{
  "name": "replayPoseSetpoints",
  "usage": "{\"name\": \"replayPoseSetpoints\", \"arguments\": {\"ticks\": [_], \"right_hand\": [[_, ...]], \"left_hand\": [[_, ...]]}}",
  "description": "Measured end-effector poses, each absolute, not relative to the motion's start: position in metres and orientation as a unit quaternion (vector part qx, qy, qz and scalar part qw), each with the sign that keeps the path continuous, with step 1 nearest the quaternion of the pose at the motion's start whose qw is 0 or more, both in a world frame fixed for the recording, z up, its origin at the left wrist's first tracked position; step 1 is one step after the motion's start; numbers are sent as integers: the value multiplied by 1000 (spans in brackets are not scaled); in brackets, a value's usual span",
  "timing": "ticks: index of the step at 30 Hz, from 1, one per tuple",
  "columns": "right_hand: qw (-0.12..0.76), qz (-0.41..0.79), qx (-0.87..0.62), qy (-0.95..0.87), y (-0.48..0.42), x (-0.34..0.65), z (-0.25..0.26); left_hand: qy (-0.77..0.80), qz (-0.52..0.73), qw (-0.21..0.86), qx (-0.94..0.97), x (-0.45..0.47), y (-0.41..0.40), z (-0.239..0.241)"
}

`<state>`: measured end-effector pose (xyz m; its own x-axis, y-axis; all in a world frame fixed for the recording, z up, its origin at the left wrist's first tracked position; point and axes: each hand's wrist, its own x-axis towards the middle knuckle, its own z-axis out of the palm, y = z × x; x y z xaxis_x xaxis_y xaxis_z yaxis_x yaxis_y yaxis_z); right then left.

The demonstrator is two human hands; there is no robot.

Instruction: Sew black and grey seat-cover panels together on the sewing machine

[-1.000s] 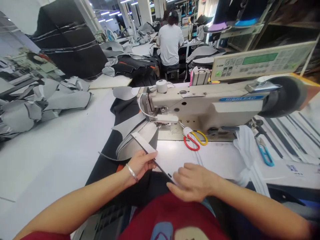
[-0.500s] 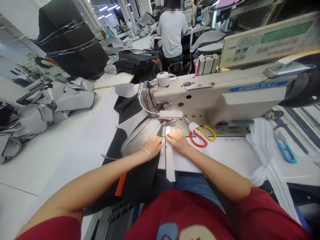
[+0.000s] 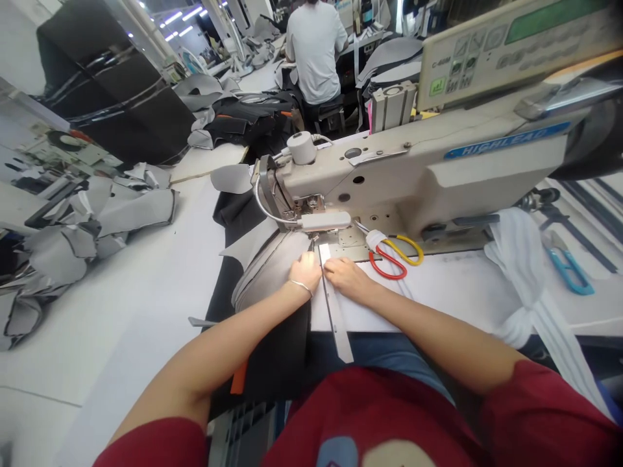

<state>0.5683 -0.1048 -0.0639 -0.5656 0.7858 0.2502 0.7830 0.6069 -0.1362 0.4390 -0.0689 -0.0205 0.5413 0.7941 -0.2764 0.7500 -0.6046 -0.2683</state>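
A long pale grey strip with a dark edge runs from the sewing machine's needle area towards my body. My right hand grips its right side near the top, fingers curled. Against the strip's left edge, just in front of the needle, my left hand is closed; whatever its fingers pinch is hidden. The sewing machine stands over the work, its white lamp above my fingers. Stacked grey panels lie left of my left hand, on black fabric that hangs over the table edge.
Scissors with red and yellow handles rest on the machine bed. Farther right are a white ribbon bundle and blue thread snips. Grey cut pieces pile up on the left table. A person in white sits ahead.
My left hand has moved forward and right, up to the strip's edge. The strip's near end has swung slightly to the right. My right hand stays at the strip.
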Motion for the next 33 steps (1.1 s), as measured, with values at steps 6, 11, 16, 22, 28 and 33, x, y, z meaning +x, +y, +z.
{"name": "replayPoseSetpoints", "arguments": {"ticks": [6, 11, 16, 22, 28, 33], "right_hand": [[133, 2, -387, -912, -102, 553, -67], [155, 12, -399, -904, -87, 537, -70], [182, 6, -417, -891, -79, 531, -76], [196, 10, -435, -879, -82, 527, -79], [209, 9, -460, -863, -83, 521, -81], [225, -11, -475, -851, -85, 516, -83]], "left_hand": [[-379, 129, -14, -916, 406, -40, -2], [-359, 123, -80, -922, 397, -24, 6], [-349, 112, -89, -926, 397, -22, 9], [-345, 116, -77, -928, 398, -23, 5], [-351, 125, -62, -926, 403, -26, 0], [-365, 126, -69, -920, 403, -27, -1]]}}
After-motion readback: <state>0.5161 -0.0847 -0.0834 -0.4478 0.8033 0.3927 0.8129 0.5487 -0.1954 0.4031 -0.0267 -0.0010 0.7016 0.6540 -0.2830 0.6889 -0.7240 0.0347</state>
